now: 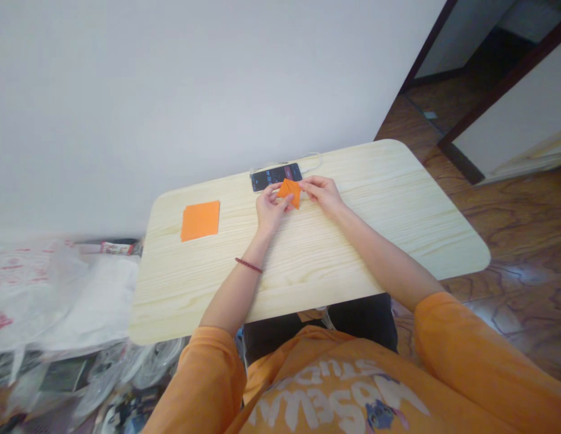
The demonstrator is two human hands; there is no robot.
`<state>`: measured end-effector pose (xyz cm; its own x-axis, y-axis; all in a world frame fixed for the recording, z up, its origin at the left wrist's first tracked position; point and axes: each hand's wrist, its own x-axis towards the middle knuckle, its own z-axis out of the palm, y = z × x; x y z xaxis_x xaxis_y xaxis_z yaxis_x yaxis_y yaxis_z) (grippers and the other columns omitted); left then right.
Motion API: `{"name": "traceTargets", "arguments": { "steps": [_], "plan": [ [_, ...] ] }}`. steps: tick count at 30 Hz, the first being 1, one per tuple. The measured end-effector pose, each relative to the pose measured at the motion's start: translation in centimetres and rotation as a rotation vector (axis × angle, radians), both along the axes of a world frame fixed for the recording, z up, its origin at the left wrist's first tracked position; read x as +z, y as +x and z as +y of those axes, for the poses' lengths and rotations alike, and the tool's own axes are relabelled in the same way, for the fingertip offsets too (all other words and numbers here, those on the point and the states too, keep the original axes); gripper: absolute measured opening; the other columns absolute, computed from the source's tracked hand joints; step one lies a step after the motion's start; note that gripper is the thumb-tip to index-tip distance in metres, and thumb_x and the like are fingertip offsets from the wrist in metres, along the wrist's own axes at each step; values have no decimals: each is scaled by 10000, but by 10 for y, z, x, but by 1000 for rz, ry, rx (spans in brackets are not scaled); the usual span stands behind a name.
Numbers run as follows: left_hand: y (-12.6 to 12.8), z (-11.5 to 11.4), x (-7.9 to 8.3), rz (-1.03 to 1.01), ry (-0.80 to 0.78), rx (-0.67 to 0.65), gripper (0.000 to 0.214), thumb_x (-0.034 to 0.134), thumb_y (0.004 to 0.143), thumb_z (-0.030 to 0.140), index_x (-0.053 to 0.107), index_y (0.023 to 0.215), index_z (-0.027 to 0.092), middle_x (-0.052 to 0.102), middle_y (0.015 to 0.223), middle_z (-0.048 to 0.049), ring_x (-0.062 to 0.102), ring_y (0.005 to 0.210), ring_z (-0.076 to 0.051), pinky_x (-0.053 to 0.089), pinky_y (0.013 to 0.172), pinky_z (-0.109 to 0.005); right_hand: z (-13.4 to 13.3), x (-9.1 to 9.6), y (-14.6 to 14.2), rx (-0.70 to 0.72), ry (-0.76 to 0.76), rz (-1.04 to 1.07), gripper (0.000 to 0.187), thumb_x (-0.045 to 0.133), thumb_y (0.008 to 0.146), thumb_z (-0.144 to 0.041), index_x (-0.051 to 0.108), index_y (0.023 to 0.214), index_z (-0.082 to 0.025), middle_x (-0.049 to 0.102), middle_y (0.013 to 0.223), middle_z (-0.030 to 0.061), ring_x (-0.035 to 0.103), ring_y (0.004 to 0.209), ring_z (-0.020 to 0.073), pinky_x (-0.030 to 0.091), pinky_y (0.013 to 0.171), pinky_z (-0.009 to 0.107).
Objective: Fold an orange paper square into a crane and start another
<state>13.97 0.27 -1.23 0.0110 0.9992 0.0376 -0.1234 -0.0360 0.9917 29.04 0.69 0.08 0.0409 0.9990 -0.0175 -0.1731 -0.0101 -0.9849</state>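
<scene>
Between my hands is a small piece of folded orange paper (pixel 290 191), pointed at its corners and creased down its upper middle. My left hand (pixel 272 208) pinches it from the left, with the thumb laid across its front. At its right corner, the fingertips of my right hand (pixel 322 193) are closed on the paper. Just behind the folded paper lies a dark phone (pixel 275 176) with a lit screen, partly covered by my left fingers and the paper. A stack of square orange paper (pixel 200 220) rests on the table to the left.
The pale wood-grain table (pixel 353 265) has rounded corners and stands against a white wall (pixel 194 84). A white cable (pixel 314 160) runs from the phone's right end. White plastic bags (pixel 67 295) are heaped left of the table. A doorway opens at the far right.
</scene>
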Motion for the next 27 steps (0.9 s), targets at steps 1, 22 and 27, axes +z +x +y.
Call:
{"name": "traceTargets", "arguments": {
  "steps": [1,22,27],
  "plan": [
    [0,0,1,-25,3,-6,498,807,587,316,614,1022,168,721,826,-60,678,629,-171,556,632,-303,0,0,1,1,-1,12,308,759,556,-436,645,665,-172,479,502,-51,317,461,56,190,451,233],
    [-1,1,10,-239,-49,-133,396,801,588,434,688,866,175,729,877,-48,690,865,-171,523,873,-326,-2,8,8,149,-53,87,277,773,519,-344,642,691,-172,546,572,-41,418,553,72,290,547,238],
    [-1,1,7,-205,-8,-154,419,811,582,426,692,899,180,732,881,-55,688,885,-175,505,911,-343,-1,8,9,177,-76,146,242,747,537,-294,633,710,-170,533,585,-43,413,554,69,276,543,233]
  ]
}}
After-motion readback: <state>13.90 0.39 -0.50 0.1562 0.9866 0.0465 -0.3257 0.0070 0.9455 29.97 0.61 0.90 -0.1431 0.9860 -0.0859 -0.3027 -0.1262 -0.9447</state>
